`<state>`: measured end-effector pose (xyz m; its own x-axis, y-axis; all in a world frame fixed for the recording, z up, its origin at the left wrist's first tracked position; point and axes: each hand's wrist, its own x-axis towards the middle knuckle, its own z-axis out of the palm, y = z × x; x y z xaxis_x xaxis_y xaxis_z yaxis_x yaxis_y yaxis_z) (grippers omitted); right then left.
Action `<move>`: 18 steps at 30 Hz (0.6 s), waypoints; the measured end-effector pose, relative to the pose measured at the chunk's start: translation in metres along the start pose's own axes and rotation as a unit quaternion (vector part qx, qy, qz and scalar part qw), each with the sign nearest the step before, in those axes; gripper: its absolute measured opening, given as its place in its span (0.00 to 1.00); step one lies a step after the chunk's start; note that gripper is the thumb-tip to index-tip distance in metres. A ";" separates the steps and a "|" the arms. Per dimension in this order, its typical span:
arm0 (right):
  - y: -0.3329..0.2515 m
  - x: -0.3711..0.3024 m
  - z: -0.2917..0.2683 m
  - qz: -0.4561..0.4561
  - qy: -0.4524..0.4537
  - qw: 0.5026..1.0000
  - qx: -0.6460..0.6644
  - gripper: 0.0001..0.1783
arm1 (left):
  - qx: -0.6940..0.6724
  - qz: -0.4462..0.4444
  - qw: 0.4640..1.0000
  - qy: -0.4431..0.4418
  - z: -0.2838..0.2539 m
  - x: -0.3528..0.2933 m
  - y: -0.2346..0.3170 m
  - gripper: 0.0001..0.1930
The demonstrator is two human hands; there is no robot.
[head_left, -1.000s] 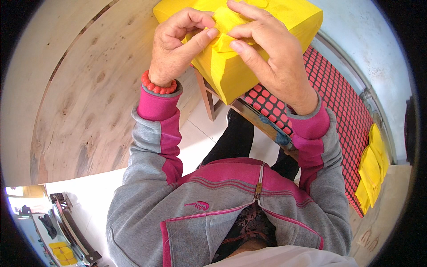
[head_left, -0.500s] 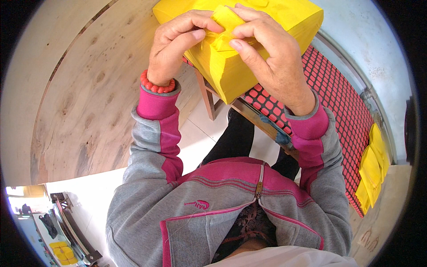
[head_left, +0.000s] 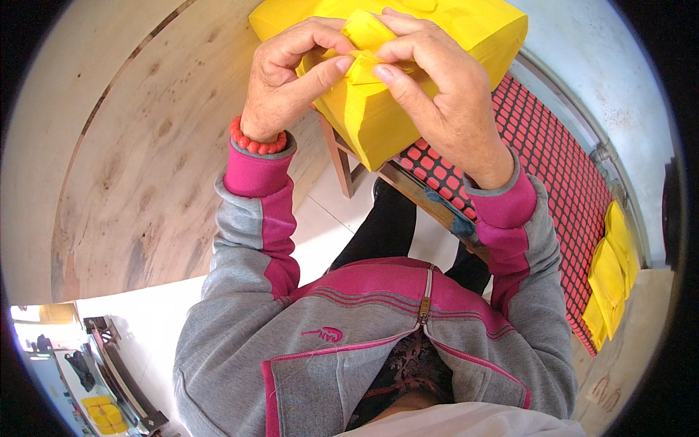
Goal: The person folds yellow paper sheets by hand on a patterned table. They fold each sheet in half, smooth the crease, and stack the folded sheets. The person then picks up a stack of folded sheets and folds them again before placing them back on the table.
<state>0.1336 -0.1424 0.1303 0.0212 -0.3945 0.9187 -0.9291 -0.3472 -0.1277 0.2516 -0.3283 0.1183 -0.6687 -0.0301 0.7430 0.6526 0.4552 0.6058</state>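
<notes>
Both of my hands are at the top of the view, pinching a small folded piece of yellow fabric [head_left: 368, 30] between thumbs and fingers. My left hand [head_left: 280, 80], with a red bead bracelet at the wrist, grips its left side, thumb and forefinger close together. From the right, my right hand [head_left: 448, 91] holds the other side with thumb and bent fingers. Directly beneath is a large, box-shaped yellow bundle [head_left: 364, 127] with a fabric-like surface. Whether the folded piece is joined to the bundle cannot be made out.
A wide wooden board [head_left: 145, 167] fills the left side. A red-and-black patterned cover [head_left: 546, 146] lies under and right of the bundle, with loose yellow fabric pieces [head_left: 610, 280] at its far end. A yellow stack [head_left: 104, 414] shows at lower left.
My left thumb and fingers have shifted slightly to the right along the folded fabric, closer to my right hand. The right hand stays almost in place.
</notes>
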 end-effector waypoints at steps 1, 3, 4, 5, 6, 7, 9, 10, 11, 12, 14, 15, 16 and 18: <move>-0.001 0.000 0.000 0.004 0.002 1.000 0.007 0.08 | -0.005 0.000 1.000 0.001 0.000 0.000 0.000 0.05; -0.005 -0.002 -0.005 0.078 0.010 0.995 0.060 0.10 | -0.021 -0.001 1.000 0.006 0.002 0.000 0.001 0.05; -0.006 -0.001 -0.007 0.086 0.007 0.995 0.057 0.11 | -0.019 -0.002 1.000 0.013 0.003 0.000 0.001 0.05; -0.008 -0.001 -0.010 0.094 0.004 0.994 0.054 0.13 | -0.025 -0.004 0.999 0.022 0.004 0.000 0.001 0.05; -0.008 0.000 -0.012 0.075 -0.007 0.997 0.022 0.13 | -0.031 -0.005 0.999 0.031 0.005 -0.001 0.001 0.05; -0.008 0.002 -0.014 0.055 -0.018 0.998 -0.009 0.14 | -0.035 -0.016 0.999 0.037 0.006 -0.002 0.001 0.05; -0.008 0.004 -0.016 0.041 -0.040 0.998 -0.020 0.13 | -0.049 -0.031 0.997 0.050 0.006 -0.003 0.001 0.04; -0.008 0.005 -0.016 0.034 -0.050 0.998 -0.026 0.13 | -0.038 -0.033 0.997 0.054 0.006 -0.003 0.000 0.04; -0.007 0.006 -0.016 0.014 -0.044 0.999 -0.022 0.13 | -0.034 -0.031 0.997 0.059 0.006 -0.003 -0.001 0.04; -0.006 0.007 -0.016 -0.007 -0.037 0.999 -0.017 0.12 | -0.031 -0.029 0.997 0.064 0.006 -0.004 -0.003 0.04; -0.006 0.007 -0.016 -0.014 -0.047 0.999 -0.015 0.11 | -0.028 -0.022 0.996 0.086 0.006 -0.003 -0.005 0.05; -0.006 0.007 -0.016 -0.001 -0.063 0.998 -0.018 0.10 | -0.026 -0.018 0.995 0.096 0.006 -0.002 -0.006 0.06; -0.005 0.007 -0.016 0.013 -0.079 0.997 -0.022 0.10 | -0.026 -0.007 0.995 0.091 0.008 -0.003 -0.006 0.06; -0.003 0.008 -0.012 -0.024 -0.050 0.998 -0.003 0.08 | -0.026 0.016 0.996 0.081 0.010 -0.003 -0.006 0.06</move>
<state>0.1322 -0.1338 0.1423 0.1019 -0.4603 0.8819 -0.9283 -0.3626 -0.0820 0.2463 -0.3224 0.1099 -0.5829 -0.1619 0.7962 0.6937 0.4110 0.5915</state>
